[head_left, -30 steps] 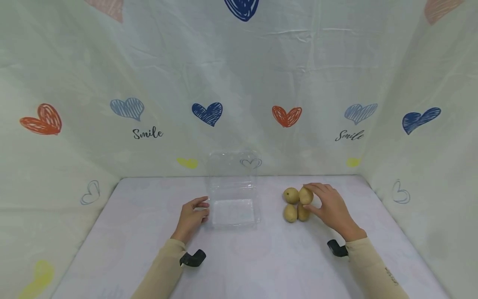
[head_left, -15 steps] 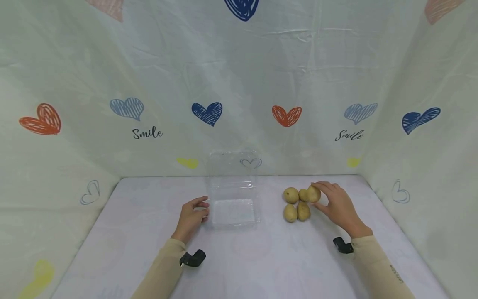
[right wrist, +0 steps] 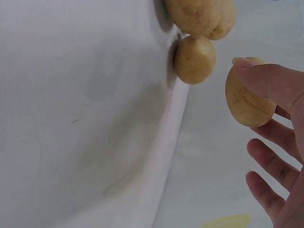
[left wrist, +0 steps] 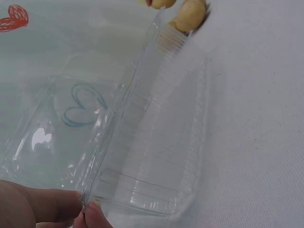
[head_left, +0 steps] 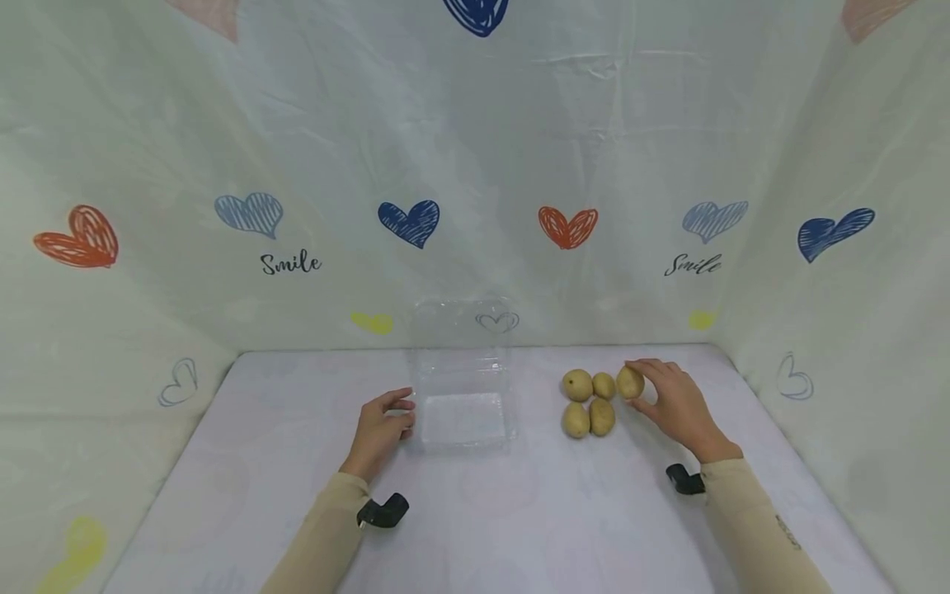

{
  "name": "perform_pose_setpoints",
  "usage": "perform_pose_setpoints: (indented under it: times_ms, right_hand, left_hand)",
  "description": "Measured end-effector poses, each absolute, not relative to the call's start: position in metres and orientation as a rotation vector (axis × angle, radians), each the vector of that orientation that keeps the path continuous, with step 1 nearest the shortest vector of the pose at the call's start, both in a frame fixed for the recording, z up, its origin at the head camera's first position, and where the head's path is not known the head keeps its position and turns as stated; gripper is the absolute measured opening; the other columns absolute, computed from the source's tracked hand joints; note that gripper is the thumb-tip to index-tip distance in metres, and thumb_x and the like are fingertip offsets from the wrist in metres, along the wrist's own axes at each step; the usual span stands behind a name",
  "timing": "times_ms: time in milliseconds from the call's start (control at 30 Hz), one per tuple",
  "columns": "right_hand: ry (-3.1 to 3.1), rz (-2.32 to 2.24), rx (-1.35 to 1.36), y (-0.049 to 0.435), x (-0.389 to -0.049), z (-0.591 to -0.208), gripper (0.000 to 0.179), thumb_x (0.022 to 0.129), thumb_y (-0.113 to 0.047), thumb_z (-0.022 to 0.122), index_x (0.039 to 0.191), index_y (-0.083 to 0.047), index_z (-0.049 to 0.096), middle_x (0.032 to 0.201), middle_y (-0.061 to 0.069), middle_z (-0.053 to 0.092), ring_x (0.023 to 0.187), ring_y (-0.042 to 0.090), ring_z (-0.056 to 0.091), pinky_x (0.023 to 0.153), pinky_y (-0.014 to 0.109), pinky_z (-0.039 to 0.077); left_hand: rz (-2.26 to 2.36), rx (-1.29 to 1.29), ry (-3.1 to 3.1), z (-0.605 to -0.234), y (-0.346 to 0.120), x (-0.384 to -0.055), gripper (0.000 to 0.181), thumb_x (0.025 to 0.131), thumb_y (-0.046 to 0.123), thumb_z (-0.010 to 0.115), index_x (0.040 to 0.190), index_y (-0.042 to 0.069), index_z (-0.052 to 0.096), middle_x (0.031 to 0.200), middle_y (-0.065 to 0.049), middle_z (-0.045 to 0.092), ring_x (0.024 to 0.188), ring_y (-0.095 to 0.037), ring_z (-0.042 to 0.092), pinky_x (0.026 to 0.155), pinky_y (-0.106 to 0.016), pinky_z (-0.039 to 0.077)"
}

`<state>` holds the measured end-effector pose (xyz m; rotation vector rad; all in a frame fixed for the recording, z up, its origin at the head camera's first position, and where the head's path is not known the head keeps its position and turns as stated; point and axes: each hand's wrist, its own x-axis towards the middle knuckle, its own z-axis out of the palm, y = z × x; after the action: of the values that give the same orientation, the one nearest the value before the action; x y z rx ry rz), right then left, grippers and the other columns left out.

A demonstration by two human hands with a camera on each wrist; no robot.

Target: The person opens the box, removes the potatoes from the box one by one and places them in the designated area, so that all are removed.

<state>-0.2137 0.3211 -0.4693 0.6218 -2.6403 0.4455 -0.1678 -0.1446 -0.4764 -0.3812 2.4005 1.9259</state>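
A transparent plastic clamshell box (head_left: 463,419) stands on the table with its lid (head_left: 460,326) raised at the back. My left hand (head_left: 377,436) is at its left side; in the left wrist view the finger and thumb pinch the box's edge. My right hand (head_left: 681,414) holds a potato (head_left: 631,383) between thumb and fingers. In the right wrist view this potato (right wrist: 249,99) is apart from the others. Several more potatoes (head_left: 602,417) lie grouped on the table just left of the right hand.
The white-covered table (head_left: 475,520) meets a pale cloth backdrop (head_left: 490,165) printed with hearts and the word Smile. More cloth hangs at both sides. A black wrist camera (head_left: 384,511) sits on the left sleeve and another (head_left: 684,480) on the right.
My right hand has drawn its potato to the right, away from the group, uncovering a smaller potato behind it. The left hand and the box have stayed in place.
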Motion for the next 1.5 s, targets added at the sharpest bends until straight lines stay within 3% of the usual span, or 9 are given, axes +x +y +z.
perform_pose_setpoints:
  times_ms: [1500]
  right_hand:
    - [-2.865, 0.493, 0.542, 0.337, -0.235, -0.491, 0.057, 0.082, -0.007, 0.089, 0.133, 0.005, 0.066, 0.129, 0.028, 0.068, 0.114, 0.049, 0.062, 0.094, 0.065, 0.051]
  left_hand:
    - [1.921, -0.397, 2.405, -0.477, -0.144, -0.169, 0.047, 0.095, -0.01, 0.062, 0.142, -0.006, 0.061, 0.123, -0.026, 0.065, 0.081, -0.014, 0.062, 0.069, -0.022, 0.056]
